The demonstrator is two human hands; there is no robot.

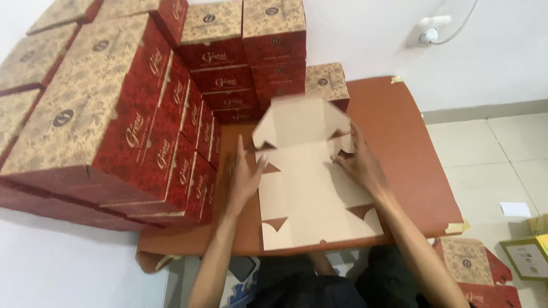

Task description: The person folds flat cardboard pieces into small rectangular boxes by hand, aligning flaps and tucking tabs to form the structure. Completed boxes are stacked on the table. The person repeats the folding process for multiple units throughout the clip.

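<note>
Left hand (244,177) and right hand (359,162) press flat cardboard sheet (308,182), fingers spread; stacked boxes (114,114) crowd 9 o'clock, worktop (411,148) edge free at 3.

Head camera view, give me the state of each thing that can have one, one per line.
Flat box blank: unfolded, plain side up on the brown table.
Left hand: open, pressing the blank's left edge.
Right hand: open, fingers on the blank's right flap.
Stacked red boxes: assembled, closed.

Stacked red patterned boxes (137,108); brown table (399,131), white wall socket (429,31), tiled floor (502,154), folded box below (476,268)
</note>
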